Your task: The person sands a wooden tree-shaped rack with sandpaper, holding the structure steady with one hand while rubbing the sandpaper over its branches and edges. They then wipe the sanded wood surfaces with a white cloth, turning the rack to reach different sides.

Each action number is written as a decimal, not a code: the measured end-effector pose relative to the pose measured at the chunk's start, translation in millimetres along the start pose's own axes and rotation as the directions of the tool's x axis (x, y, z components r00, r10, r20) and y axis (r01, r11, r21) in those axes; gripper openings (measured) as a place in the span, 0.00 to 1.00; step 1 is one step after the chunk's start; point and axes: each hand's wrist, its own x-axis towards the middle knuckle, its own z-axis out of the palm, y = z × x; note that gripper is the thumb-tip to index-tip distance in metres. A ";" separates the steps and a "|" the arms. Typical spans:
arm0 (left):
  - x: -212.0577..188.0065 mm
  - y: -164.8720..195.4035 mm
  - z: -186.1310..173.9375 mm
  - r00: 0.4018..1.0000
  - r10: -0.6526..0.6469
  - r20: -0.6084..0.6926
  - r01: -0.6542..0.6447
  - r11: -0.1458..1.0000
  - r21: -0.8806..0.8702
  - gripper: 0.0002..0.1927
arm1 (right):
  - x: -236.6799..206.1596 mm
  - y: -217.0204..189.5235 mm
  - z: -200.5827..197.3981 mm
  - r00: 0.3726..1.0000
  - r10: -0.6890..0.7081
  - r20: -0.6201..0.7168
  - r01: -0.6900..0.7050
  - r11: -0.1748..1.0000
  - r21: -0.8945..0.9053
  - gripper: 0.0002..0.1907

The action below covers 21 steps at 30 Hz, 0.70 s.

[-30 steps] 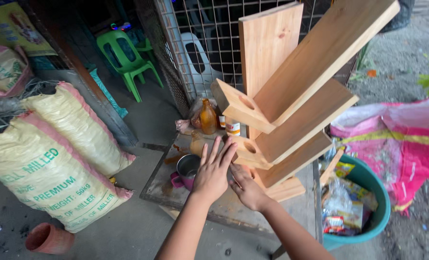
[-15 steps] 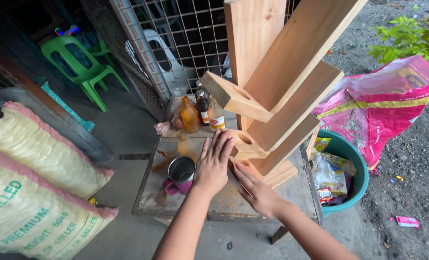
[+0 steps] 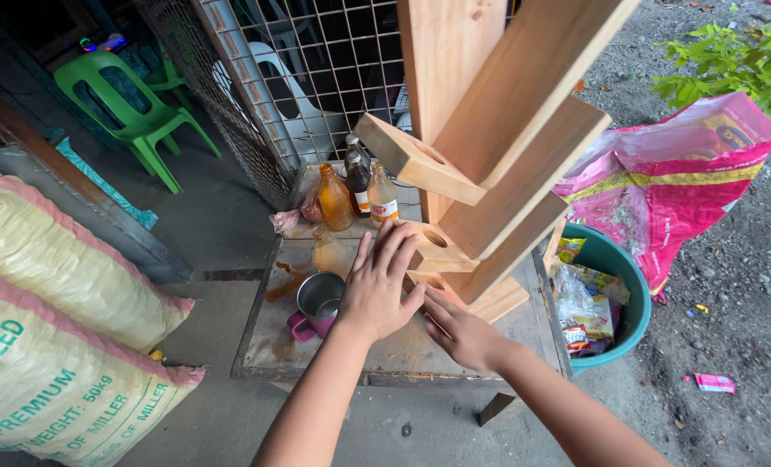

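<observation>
both hands (image 3: pixel 385 281) on wooden rack (image 3: pixel 489 186), table (image 3: pixel 403 350)

Outdoor work spot, flat daylight, no hard shadows. Grey concrete floor (image 3: pixel 221 225), stained; gravel ground (image 3: pixel 732 294) to the right. Wire mesh fence (image 3: pixel 316 69) stands behind the low table (image 3: pixel 403 355). Green plastic chair (image 3: pixel 134 112) at upper left, white plastic chair (image 3: pixel 273 86) behind the mesh. Two filled grain sacks (image 3: pixel 48 346) lie at left. Teal tub (image 3: pixel 615 285) and pink woven bag (image 3: pixel 671 182) sit at right, green shrub (image 3: pixel 732 60) beyond.
</observation>
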 end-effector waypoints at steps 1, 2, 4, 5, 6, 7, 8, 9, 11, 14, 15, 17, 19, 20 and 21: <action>5.0 0.6 -1.4 1.000 -0.006 0.027 0.006 1.000 0.002 0.36 | 4.1 0.1 -0.1 0.997 0.069 0.040 -0.072 0.995 0.067 0.34; 11.4 0.4 -1.4 0.999 -0.009 0.049 0.009 1.000 0.002 0.32 | 6.5 0.5 0.8 0.987 0.135 0.083 -0.145 0.981 0.127 0.35; 21.4 0.2 -0.1 0.998 -0.036 0.056 0.037 0.999 -0.031 0.26 | 10.6 1.5 3.5 0.969 0.213 0.128 -0.230 0.964 0.136 0.34; 25.9 -0.1 1.2 0.997 -0.060 0.043 0.063 0.996 -0.066 0.23 | 12.5 1.6 4.8 0.965 0.230 0.126 -0.242 0.966 0.089 0.32; 28.6 0.0 3.0 0.996 -0.084 0.035 0.088 0.991 -0.101 0.20 | 9.5 3.4 6.7 0.961 0.248 0.124 -0.255 0.966 0.046 0.30; 30.5 0.0 4.4 0.996 -0.084 0.017 0.086 0.989 -0.122 0.19 | 7.1 3.8 8.3 0.981 0.175 0.080 -0.179 0.982 0.058 0.31; 31.9 0.2 6.3 0.996 -0.085 -0.002 0.084 0.986 -0.146 0.19 | 4.9 6.2 9.3 0.994 0.101 0.036 -0.103 0.992 0.066 0.33; 31.8 0.6 7.7 0.996 -0.084 -0.028 0.078 0.983 -0.167 0.19 | -0.2 7.4 10.1 1.000 0.021 -0.010 -0.020 0.998 0.063 0.34; 31.3 0.7 10.0 0.997 -0.079 -0.021 0.075 0.987 -0.145 0.17 | -0.9 10.9 10.4 0.999 -0.038 -0.015 0.038 0.999 -0.014 0.33; 29.1 -0.3 11.8 0.995 -0.096 -0.013 0.094 0.989 -0.110 0.16 | 10.7 12.9 10.4 0.990 0.105 0.096 -0.105 0.994 -0.005 0.30; 28.5 -0.7 12.3 0.995 -0.099 -0.009 0.098 0.990 -0.098 0.16 | 18.4 12.0 9.9 0.971 0.188 0.150 -0.192 0.981 0.012 0.29; 28.3 -1.6 13.8 0.996 -0.086 -0.019 0.083 0.992 -0.095 0.17 | 22.4 8.7 9.8 0.962 0.241 0.132 -0.242 0.970 -0.008 0.31; 27.0 -2.0 15.3 0.995 -0.097 -0.026 0.094 0.990 -0.106 0.17 | 16.4 4.8 10.3 0.968 0.225 0.108 -0.228 0.974 0.009 0.32; 26.9 -1.4 17.1 0.994 -0.109 -0.028 0.104 0.987 -0.126 0.16 | 10.0 4.4 10.0 0.978 0.192 0.088 -0.195 0.980 0.033 0.32; 26.0 -1.1 18.1 0.993 -0.113 -0.037 0.107 0.984 -0.143 0.16 | 0.8 2.5 9.6 0.986 0.156 0.058 -0.159 0.986 0.050 0.33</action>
